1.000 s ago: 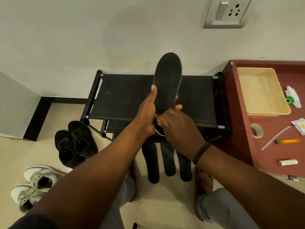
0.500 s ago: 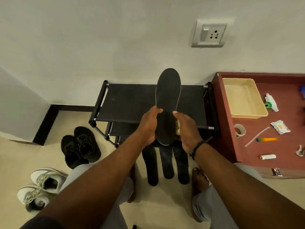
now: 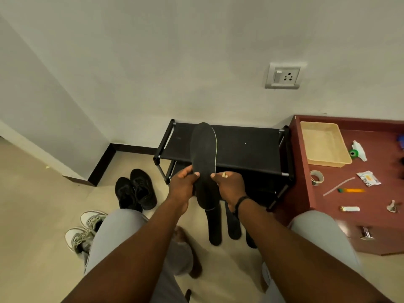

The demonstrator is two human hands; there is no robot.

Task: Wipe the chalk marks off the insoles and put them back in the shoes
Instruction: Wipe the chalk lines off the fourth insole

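Against white wall, both hands (image 3: 182,184) (image 3: 229,185) pinch an unlabelled black insole (image 3: 204,154).

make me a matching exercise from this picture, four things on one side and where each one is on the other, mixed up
Things:
1. held insole
2. black shoes
3. beige tray
4. white and grey sneakers

Places:
A. on the red cabinet
B. on the floor beside the shoe rack
C. between both hands
D. on the floor by the person's left knee

Pairs: 1-C, 2-B, 3-A, 4-D
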